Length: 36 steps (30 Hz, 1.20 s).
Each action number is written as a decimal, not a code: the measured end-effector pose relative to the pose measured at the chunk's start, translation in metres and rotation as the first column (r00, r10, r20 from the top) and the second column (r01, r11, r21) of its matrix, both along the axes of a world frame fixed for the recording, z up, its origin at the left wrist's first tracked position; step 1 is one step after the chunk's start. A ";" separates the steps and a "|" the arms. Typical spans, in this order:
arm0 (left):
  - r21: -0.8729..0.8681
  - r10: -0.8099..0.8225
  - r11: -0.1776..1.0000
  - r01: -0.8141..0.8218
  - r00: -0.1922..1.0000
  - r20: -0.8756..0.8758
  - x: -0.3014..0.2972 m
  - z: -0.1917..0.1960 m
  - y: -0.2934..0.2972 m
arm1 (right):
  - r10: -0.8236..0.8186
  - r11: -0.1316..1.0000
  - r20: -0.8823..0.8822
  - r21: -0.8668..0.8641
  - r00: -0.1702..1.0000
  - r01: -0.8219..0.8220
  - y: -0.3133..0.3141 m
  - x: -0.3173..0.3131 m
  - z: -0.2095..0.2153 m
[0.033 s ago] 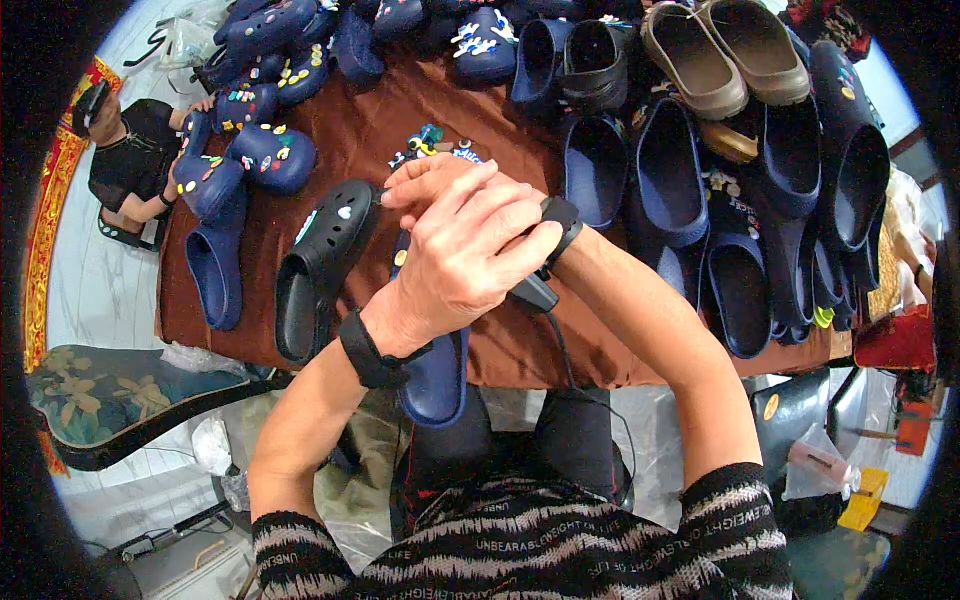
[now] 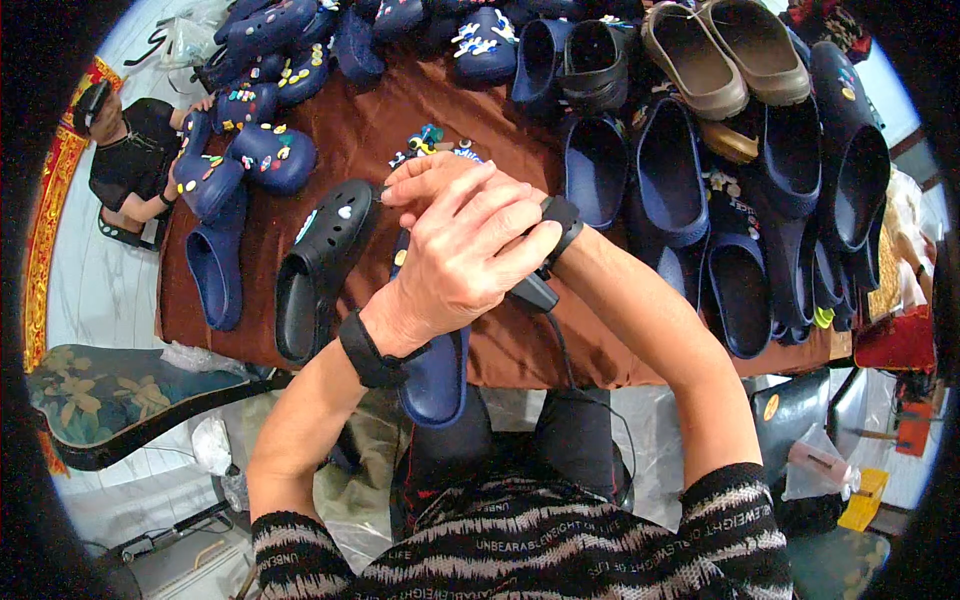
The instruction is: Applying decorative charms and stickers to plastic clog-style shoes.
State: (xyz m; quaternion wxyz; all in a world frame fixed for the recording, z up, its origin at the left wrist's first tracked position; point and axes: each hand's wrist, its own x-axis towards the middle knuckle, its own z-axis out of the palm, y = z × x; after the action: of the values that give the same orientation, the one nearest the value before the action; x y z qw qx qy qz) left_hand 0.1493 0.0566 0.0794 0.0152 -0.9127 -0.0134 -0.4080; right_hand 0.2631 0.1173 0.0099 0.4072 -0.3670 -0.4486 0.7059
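Note:
My left hand (image 2: 462, 250) lies across the back of my right hand (image 2: 420, 183), its fingers stretched toward the black wristband (image 2: 564, 225) on my right wrist. The right hand's fingers reach left and are partly covered. Neither hand shows an object in it. Beneath them lies a dark blue clog (image 2: 436, 375), its front mostly hidden, its heel over the table's near edge. Just left stands a black clog (image 2: 327, 270) with small charms on top. Beside my right wrist is a black device (image 2: 535, 293) with a cable. Colourful charms (image 2: 428, 140) lie beyond my fingers.
Several blue clogs (image 2: 670, 170) crowd the brown cloth (image 2: 360, 130) at the right, with taupe clogs (image 2: 700, 60) behind. Charm-covered clogs (image 2: 270, 155) sit at the left, near another person (image 2: 135, 160). A floral-topped stool (image 2: 110, 395) stands at the table's left corner.
The other person's head at the far left has turned or risen slightly. My hands stay in nearly the same place, and the shoes have not moved.

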 end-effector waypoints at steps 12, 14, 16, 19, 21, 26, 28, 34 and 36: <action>-0.235 0.080 0.968 -0.084 0.996 -0.029 -0.005 0.004 -0.007 | 0.084 0.489 0.257 0.831 0.963 -0.264 0.034 0.053 -0.013; -0.324 0.226 0.921 -0.215 0.974 -0.005 -0.037 -0.004 -0.002 | -0.041 0.913 0.139 0.408 0.990 -0.019 0.016 0.037 -0.008; -0.471 0.384 0.809 -0.350 0.923 -0.026 -0.074 -0.014 -0.007 | -0.171 0.973 0.214 0.189 0.962 0.131 -0.011 0.025 0.015; -0.601 0.455 0.690 -0.403 0.888 -0.072 -0.095 -0.038 -0.011 | -0.255 0.956 0.467 0.252 0.847 0.150 -0.018 0.075 0.005; -0.672 0.504 0.599 -0.436 0.857 -0.108 -0.111 -0.056 -0.019 | -0.187 0.981 0.451 0.126 0.873 0.146 -0.027 0.086 -0.001; -0.730 0.503 0.531 -0.431 0.853 -0.138 -0.112 -0.081 -0.041 | -0.154 0.985 0.472 0.142 0.868 0.098 -0.046 0.075 -0.020; -0.728 0.490 0.526 -0.440 0.856 -0.163 -0.109 -0.085 -0.044 | -0.194 0.975 0.528 0.194 0.827 0.104 -0.052 0.065 -0.020; -0.751 0.487 0.495 -0.437 0.856 -0.177 -0.105 -0.121 -0.045 | -0.399 0.856 0.649 0.517 0.648 0.009 -0.067 0.048 -0.012; -0.776 0.488 0.467 -0.424 0.855 -0.175 -0.105 -0.124 -0.046 | -0.406 0.840 0.657 0.542 0.635 -0.025 -0.073 0.045 -0.007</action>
State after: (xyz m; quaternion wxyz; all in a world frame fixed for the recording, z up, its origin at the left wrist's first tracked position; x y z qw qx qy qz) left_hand 0.0442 0.0106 -0.0450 -0.2825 -0.7695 -0.4357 -0.3717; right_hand 0.3080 0.0438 0.0025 0.3408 -0.5520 -0.7002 0.2980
